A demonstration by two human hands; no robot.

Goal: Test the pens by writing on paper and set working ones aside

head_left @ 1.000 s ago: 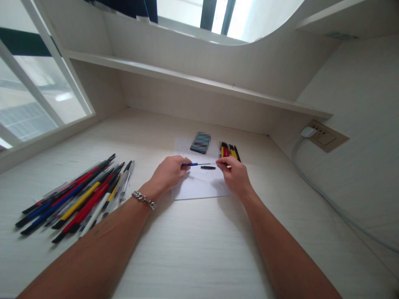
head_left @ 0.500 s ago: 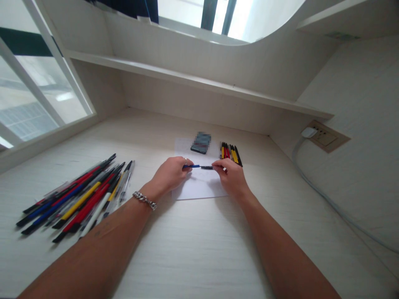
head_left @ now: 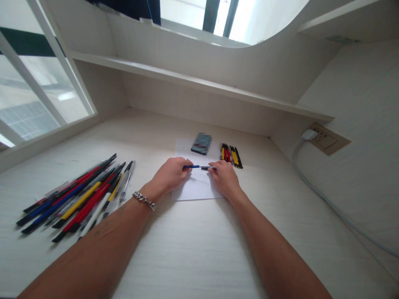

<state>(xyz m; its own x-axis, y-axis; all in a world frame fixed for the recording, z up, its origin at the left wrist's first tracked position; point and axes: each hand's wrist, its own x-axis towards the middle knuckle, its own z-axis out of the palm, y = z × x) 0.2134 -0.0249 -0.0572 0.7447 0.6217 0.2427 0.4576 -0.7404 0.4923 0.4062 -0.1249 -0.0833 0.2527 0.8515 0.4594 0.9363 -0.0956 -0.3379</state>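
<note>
My left hand [head_left: 170, 174] pinches a blue pen part [head_left: 191, 166] above a white paper sheet [head_left: 196, 187]. My right hand [head_left: 224, 179] holds a slim black pen barrel [head_left: 208, 167] between its fingertips, in line with the blue part and nearly touching it. The two hands are close together, and the paper lies under both. A thin join between the pen parts is hard to see at this size. A silver chain bracelet [head_left: 144, 200] circles my left wrist.
Beyond the paper lie a pixelated dark flat object [head_left: 201, 143] and a tidy row of red, yellow and black pens [head_left: 230, 156]. A large loose pile of pens [head_left: 79, 199] lies at left. A wall socket [head_left: 326, 139] with a grey cable [head_left: 324, 199] is at right, under a shelf [head_left: 199, 85].
The black barrel has risen from the paper and slid left along the thin rod toward the blue part. My right hand has moved left with it, closing the gap between my hands.
</note>
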